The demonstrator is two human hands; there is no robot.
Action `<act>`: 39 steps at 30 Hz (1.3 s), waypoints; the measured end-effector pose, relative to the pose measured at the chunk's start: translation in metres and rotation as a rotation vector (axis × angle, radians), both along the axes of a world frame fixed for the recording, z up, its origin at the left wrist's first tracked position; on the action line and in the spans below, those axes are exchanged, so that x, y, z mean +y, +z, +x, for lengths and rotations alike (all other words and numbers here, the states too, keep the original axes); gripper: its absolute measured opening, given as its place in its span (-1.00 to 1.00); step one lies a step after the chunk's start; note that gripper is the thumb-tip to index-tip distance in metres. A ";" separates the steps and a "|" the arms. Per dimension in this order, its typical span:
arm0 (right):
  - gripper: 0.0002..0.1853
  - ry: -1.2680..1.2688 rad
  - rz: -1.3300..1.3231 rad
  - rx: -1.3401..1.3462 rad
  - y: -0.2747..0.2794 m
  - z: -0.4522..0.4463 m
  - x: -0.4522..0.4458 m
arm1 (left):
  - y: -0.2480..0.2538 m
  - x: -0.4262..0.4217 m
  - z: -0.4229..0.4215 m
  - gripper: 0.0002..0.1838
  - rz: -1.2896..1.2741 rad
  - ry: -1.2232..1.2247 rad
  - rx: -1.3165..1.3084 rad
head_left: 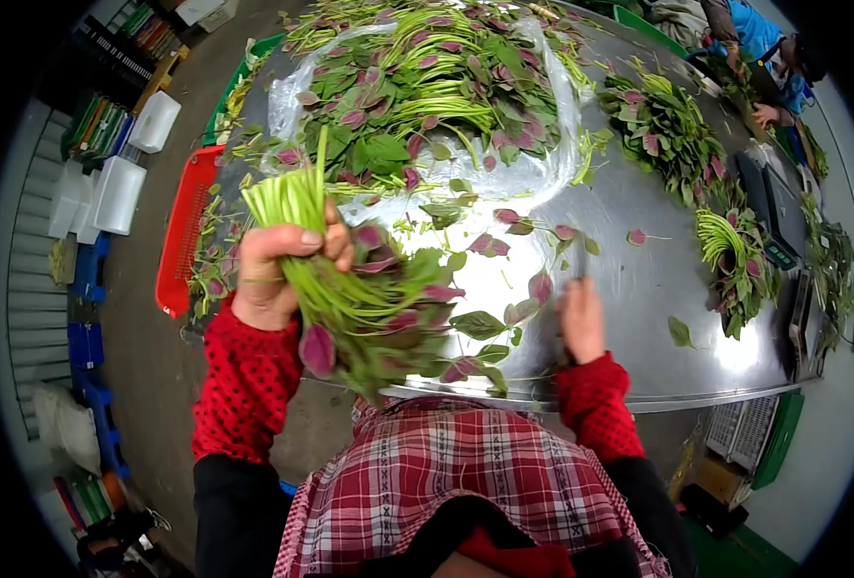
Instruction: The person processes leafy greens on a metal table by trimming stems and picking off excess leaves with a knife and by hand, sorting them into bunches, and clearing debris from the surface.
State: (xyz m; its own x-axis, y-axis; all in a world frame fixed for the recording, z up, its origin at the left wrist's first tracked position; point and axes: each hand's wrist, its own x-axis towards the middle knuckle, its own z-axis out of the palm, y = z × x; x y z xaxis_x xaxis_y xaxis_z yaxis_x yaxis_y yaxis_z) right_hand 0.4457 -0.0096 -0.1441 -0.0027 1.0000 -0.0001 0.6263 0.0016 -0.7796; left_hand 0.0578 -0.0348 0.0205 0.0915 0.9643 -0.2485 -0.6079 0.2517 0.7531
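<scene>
My left hand (287, 255) is closed around the stems of a bunch of amaranth greens (379, 303), raised near the table's front edge. Its pale green stems point up and its green-and-purple leaves hang down to the right, blurred. My right hand (581, 316) is low over the metal table (620, 328), smeared by motion, so I cannot make out its fingers. Between the hands, loose leaves (490, 328) are scattered on the steel. Beyond them a large heap of amaranth (437, 87) lies on a clear plastic sheet (552, 183).
A red plastic basket (179, 231) stands off the table's left side. To the right are a pile of greens (663, 135), a curled bunch (735, 255) and a digital scale (778, 217). Another person in blue (769, 63) handles greens at the far right.
</scene>
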 end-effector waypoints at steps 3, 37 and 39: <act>-0.79 -0.193 -0.035 -0.147 0.008 0.055 0.005 | -0.024 0.016 0.057 -0.63 0.004 -0.045 -0.210; -0.30 -0.217 0.090 -0.799 -0.003 0.144 -0.037 | -0.190 0.116 0.140 -0.88 0.159 0.394 0.228; -0.29 -0.116 0.123 -0.666 -0.015 0.100 -0.062 | -0.182 0.083 0.036 -0.85 0.387 0.629 0.988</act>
State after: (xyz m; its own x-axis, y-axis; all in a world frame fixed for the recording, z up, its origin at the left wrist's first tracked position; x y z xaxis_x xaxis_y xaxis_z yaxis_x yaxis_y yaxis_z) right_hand 0.5453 -0.0711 -0.1592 0.0652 0.9867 0.1491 0.9734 -0.0300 -0.2271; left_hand 0.0942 0.0478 -0.1619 -0.4801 0.7981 0.3639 0.3293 -0.2205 0.9181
